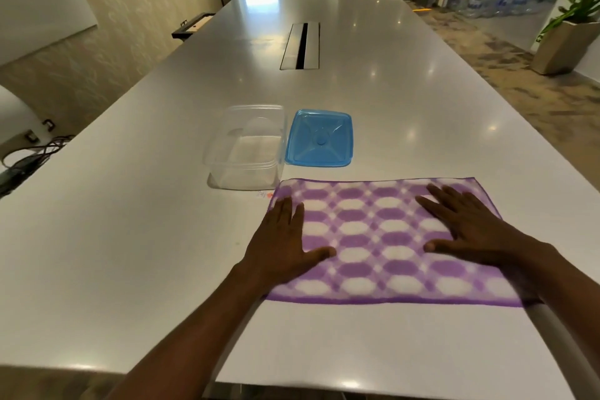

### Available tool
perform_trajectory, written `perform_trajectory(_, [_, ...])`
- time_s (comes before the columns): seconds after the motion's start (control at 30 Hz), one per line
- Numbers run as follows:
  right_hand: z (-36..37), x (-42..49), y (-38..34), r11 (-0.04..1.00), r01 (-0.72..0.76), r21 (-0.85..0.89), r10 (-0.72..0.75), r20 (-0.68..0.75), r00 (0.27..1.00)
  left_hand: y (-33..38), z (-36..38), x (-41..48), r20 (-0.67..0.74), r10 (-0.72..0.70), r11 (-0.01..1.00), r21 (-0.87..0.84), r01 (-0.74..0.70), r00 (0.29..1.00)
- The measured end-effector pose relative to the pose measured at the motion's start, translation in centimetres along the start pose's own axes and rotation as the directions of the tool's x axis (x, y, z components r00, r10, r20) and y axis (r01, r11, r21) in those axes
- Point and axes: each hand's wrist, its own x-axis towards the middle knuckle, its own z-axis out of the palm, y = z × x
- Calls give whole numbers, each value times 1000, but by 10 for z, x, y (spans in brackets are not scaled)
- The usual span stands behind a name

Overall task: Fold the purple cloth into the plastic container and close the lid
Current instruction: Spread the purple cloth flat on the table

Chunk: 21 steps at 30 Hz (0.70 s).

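Near the desk's (130, 221) front edge, the left hand (285, 243) and right hand (467, 230) press flat, fingers spread, on the purple cloth (383, 237), likely smoothing it. Behind sit the empty container (246, 146) and blue lid (319, 138).

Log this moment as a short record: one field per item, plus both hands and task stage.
cloth: purple and white check, spread flat on the table, near edge
container: clear plastic, open, empty, just beyond the cloth's far left corner
lid: blue, off, lying flat on the table right of the container
left hand: palm down, fingers spread, on the cloth's left edge
right hand: palm down, flat on the cloth's right part
table: white, long
stage: cloth not yet in the container, lid not yet on
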Motion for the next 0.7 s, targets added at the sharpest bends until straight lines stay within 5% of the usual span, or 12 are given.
perform_trajectory(0.1, [0, -1, 3, 999, -8, 33, 8, 2, 1000, 4, -2, -6, -6, -8, 1000, -18, 8, 1000])
perform_trajectory(0.23, [-7, 19, -7, 997, -17, 73, 25, -106, 994, 10, -9, 16, -208, 85, 996, -21, -91, 975])
perform_trajectory(0.37, [-1, 31, -10, 998, -41, 41, 44, -76, 996, 6, -8, 35, -39, 86, 996, 6, -86, 996])
perform_trajectory(0.53, [-4, 25, 0, 998, -39, 50, 42, -59, 997, -4, -3, 38, -19, 72, 997, 8, -72, 997])
perform_trajectory(0.7, [-26, 6, -15, 986, -8, 164, 44, -221, 974, 4, -16, 26, -270, 147, 989, 10, -150, 952])
